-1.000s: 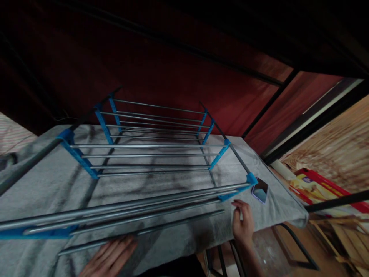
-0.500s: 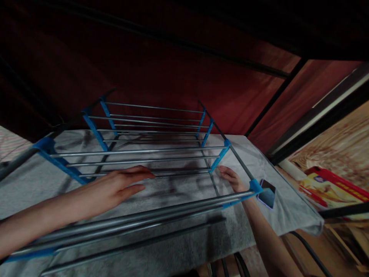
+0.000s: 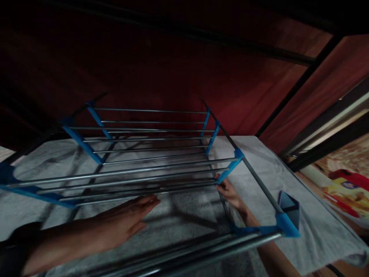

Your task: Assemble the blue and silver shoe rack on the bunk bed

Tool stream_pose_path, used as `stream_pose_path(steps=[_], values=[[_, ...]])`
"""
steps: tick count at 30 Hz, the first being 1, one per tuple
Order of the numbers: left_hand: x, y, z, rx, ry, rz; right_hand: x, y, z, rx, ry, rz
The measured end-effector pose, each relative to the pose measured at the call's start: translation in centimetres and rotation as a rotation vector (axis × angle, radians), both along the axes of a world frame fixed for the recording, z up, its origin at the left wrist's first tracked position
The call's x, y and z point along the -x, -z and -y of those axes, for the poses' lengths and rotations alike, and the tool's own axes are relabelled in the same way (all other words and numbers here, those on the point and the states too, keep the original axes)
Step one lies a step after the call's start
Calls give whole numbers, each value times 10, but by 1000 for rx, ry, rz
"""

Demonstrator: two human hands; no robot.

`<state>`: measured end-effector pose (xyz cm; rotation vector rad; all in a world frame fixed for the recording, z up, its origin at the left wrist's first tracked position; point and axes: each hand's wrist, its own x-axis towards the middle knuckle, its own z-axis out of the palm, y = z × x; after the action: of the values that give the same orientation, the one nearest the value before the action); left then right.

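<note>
A shoe rack (image 3: pixel 170 169) of thin metal tubes with blue plastic brackets lies on a grey cloth. My right hand (image 3: pixel 229 194) reaches through the frame, its fingers closed at the lower end of a blue bracket (image 3: pixel 230 171) where the tubes plug in. My left hand (image 3: pixel 129 219) is open, fingers stretched out, just below the lowest tube (image 3: pixel 115 200) of the same tier. Whether it touches that tube I cannot tell. The nearest tier's tubes (image 3: pixel 207 252) cross in front of both forearms.
A phone (image 3: pixel 289 207) rests on the grey cloth (image 3: pixel 259 169) beyond the rack's right side, partly behind a blue corner. A red and yellow package (image 3: pixel 350 192) stands at the far right. Dark red fabric (image 3: pixel 161 65) hangs behind.
My view has come closer to the rack. My right hand has moved onto the blue bracket's lower end and closed there. My left hand stays open beside the tubes.
</note>
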<state>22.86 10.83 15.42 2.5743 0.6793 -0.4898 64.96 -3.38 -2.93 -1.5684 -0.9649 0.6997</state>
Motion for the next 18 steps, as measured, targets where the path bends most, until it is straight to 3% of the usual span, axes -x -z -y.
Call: stream_pose_path(steps=[5,13,18], values=[[-73,40,7,-61,85,200,-2,13,-2,9,57,52],[-159,70,10,-177,344,434,11,22,1,-18,142,109],[-196,107,8,-158,267,509,17,15,-2,-52,146,168]])
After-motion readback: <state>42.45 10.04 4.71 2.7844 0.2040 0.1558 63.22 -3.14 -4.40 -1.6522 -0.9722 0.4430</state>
